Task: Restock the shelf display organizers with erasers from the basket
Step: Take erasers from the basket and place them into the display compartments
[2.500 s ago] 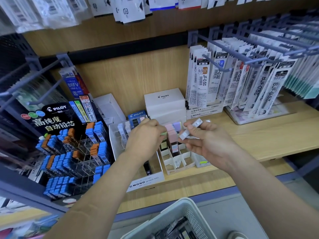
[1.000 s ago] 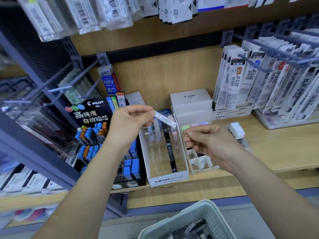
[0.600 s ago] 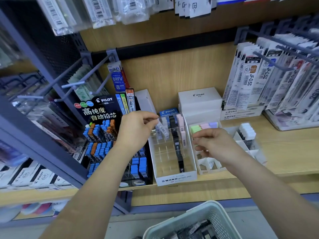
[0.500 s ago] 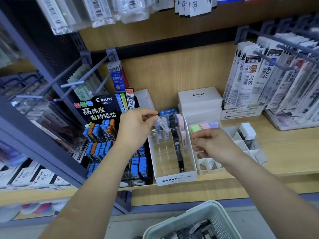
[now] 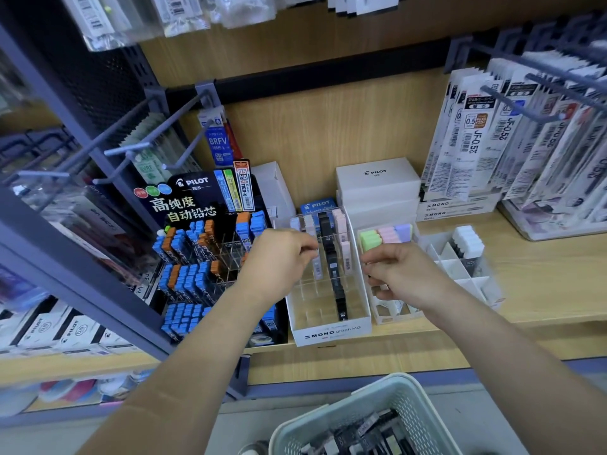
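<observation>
Two hands are at the shelf (image 5: 538,290). The left hand (image 5: 279,257) pinches the top of a thin eraser (image 5: 317,270) standing in the tray (image 5: 331,334). It looks light and stiff, so hold its top. The right hand (image 5: 399,274) is curled; I cannot tell what it holds.

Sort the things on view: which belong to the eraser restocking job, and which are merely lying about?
Job: basket, MONO organizer, white divided organizer, pastel erasers, left hand pinching a white pack, right hand.
Lying about: Pilot lead display, Pilot boxes, hanging refill packs.
</observation>
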The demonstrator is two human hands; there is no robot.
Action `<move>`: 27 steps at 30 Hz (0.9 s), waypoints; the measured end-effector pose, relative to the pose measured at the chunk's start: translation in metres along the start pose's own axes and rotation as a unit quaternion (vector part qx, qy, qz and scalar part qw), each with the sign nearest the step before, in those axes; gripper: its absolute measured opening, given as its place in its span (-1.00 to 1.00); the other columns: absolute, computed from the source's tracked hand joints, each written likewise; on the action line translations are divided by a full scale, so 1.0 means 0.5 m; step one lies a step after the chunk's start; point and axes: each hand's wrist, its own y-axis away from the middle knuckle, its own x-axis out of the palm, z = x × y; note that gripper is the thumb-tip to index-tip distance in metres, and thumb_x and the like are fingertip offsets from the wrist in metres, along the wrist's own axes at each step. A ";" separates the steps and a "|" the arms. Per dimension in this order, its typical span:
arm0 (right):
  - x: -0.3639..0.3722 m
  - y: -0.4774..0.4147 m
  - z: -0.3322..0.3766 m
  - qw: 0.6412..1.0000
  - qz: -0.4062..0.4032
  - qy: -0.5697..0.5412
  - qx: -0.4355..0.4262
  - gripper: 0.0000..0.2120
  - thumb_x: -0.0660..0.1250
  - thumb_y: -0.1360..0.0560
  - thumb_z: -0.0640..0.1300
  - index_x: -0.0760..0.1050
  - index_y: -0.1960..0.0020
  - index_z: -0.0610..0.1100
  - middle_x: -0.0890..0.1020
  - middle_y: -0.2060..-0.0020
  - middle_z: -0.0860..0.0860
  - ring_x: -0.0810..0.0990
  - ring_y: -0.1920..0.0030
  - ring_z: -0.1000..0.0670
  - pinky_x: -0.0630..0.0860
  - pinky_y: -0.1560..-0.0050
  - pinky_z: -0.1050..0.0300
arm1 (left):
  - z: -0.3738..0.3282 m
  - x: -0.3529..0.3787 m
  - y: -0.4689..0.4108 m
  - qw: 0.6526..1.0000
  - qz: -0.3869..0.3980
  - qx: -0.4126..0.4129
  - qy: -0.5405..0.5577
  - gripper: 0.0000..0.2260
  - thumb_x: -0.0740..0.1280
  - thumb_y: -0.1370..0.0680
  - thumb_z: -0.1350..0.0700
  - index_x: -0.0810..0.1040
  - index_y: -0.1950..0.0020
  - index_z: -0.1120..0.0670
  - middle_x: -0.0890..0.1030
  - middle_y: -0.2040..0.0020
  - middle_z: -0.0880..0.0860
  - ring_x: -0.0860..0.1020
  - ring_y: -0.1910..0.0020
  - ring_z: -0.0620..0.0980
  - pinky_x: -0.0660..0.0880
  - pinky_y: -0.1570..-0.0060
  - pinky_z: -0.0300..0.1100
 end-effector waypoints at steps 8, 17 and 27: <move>0.001 0.001 -0.005 1.000 0.016 -0.008 0.020 -0.84 0.25 -0.56 -0.33 0.57 -0.06 -0.19 0.56 0.25 -0.11 0.52 0.22 -0.03 0.56 0.33 0.23 | 0.013 0.025 0.000 0.995 -0.008 0.054 -0.079 -0.88 0.35 -0.54 0.14 0.68 0.04 0.11 0.64 0.17 0.08 0.60 0.14 0.11 0.56 0.12 0.01; -0.015 0.016 0.000 1.000 -0.002 0.006 0.001 -0.83 0.29 -0.55 -0.30 0.58 -0.10 -0.17 0.64 0.15 -0.14 0.61 0.22 -0.04 0.52 0.39 0.31 | 0.003 0.010 0.005 0.996 -0.041 0.048 -0.061 -0.86 0.33 -0.55 0.12 0.67 0.02 0.11 0.63 0.13 0.06 0.59 0.14 0.08 0.54 0.11 0.01; -0.088 0.098 -0.011 0.999 -0.018 0.004 -0.039 -0.86 0.25 -0.57 -0.31 0.58 0.00 -0.21 0.67 0.24 -0.11 0.59 0.36 0.01 0.48 0.30 0.17 | -0.071 -0.067 0.134 0.997 0.077 -0.003 0.004 -0.87 0.33 -0.55 0.08 0.68 0.06 0.03 0.62 0.25 -0.15 0.54 0.27 -0.25 0.45 0.02 -0.45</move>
